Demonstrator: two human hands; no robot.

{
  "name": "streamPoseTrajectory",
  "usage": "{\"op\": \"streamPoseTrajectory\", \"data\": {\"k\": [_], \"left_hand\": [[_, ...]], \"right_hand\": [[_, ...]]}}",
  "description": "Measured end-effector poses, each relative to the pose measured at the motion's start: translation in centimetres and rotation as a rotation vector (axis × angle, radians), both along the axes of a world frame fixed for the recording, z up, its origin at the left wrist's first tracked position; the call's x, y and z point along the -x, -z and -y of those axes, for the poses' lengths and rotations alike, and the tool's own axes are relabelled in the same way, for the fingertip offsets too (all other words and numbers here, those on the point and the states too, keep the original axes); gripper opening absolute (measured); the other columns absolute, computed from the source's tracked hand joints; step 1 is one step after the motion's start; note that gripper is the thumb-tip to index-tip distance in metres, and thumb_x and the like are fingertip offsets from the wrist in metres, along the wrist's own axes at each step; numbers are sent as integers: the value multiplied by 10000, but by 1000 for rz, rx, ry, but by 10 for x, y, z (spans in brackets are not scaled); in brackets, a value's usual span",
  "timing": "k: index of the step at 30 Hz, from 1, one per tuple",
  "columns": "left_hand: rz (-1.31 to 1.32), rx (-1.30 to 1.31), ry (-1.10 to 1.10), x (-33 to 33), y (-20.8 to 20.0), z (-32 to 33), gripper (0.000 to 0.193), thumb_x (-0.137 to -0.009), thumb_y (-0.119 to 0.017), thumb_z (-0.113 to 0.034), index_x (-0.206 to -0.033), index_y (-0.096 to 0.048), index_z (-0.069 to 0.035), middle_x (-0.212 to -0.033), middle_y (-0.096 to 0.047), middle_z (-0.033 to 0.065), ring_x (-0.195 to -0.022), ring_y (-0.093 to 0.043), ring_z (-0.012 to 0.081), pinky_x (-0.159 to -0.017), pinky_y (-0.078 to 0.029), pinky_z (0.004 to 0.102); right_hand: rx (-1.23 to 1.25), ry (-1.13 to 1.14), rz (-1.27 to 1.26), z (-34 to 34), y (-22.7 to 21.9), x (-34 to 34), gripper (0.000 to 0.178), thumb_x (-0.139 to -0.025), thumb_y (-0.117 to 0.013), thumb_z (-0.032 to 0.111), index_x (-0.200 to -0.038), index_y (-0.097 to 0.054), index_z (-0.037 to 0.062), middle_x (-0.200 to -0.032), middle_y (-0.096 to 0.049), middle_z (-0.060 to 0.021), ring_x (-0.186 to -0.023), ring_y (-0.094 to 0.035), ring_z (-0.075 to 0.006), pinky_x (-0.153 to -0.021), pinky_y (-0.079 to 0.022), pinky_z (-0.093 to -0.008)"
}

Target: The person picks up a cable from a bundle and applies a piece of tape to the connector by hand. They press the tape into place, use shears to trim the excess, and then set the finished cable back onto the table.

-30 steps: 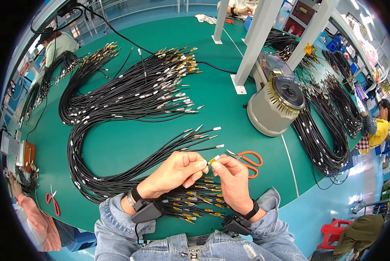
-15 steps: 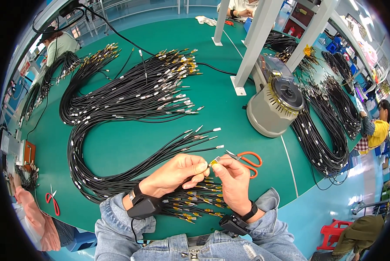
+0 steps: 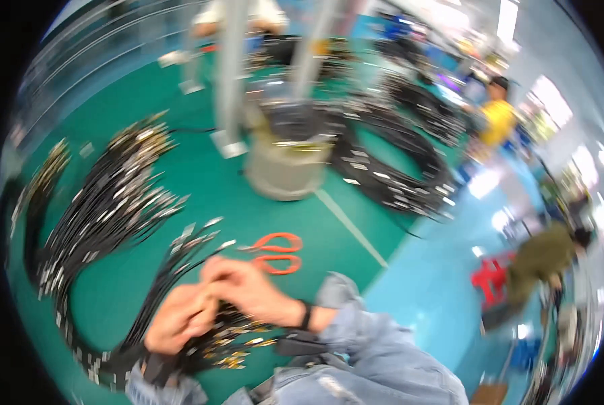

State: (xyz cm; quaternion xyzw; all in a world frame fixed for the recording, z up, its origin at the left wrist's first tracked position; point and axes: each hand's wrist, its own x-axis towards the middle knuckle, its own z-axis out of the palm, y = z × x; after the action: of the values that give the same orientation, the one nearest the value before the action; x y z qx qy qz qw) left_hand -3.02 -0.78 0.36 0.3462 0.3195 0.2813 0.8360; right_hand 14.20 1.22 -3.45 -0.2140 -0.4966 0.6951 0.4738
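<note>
Motion blurs the view. My left hand [image 3: 180,316] is closed, its fingertips meeting those of my right hand [image 3: 251,291], also closed in a pinch. Between them they grip the end of a black cable; half a second ago a yellow and white tag showed there, but now the fingers hide it. Just under my hands lie many black cable ends with yellow and silver tips [image 3: 238,341]. Orange-handled scissors [image 3: 278,263] rest on the green table [image 3: 329,236], right beyond my right hand.
Black cable bundles [image 3: 106,196] cover the table's left side; another coil [image 3: 389,179] lies at far right. A round grey machine [image 3: 285,162] stands beside a white post [image 3: 227,88]. A person in yellow [image 3: 497,121] is at far right, near a red stool [image 3: 491,277].
The whole view has swung to the right, so the table, cables and machine sit further left. My hands remain together in a pinch. The scissors have not visibly moved on the table.
</note>
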Motion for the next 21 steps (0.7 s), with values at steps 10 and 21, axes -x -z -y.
{"op": "streamPoseTrajectory", "data": {"k": [10, 21], "left_hand": [[-54, -74, -240, 15, 13, 11, 75, -897, -507, -151, -910, -491, -79, -567, -418, -41, -388, -351, 38, -360, -259, 174], [-607, -503, 71, -23, 3, 24, 96, -870, -560, -130, -812, -526, -60, -659, -496, 13, -551, -429, 92, -514, -329, 213]], "right_hand": [[-139, 11, -222, -2, -10, 11, 142, -798, -605, 83, -695, -539, 11, -672, -557, -29, -644, -508, -84, -591, -411, -234], [177, -14, -393, -16, -4, 17, 307, -914, -502, 257, -754, -580, 7, -665, -557, -21, -613, -514, -83, -563, -407, -213]]}}
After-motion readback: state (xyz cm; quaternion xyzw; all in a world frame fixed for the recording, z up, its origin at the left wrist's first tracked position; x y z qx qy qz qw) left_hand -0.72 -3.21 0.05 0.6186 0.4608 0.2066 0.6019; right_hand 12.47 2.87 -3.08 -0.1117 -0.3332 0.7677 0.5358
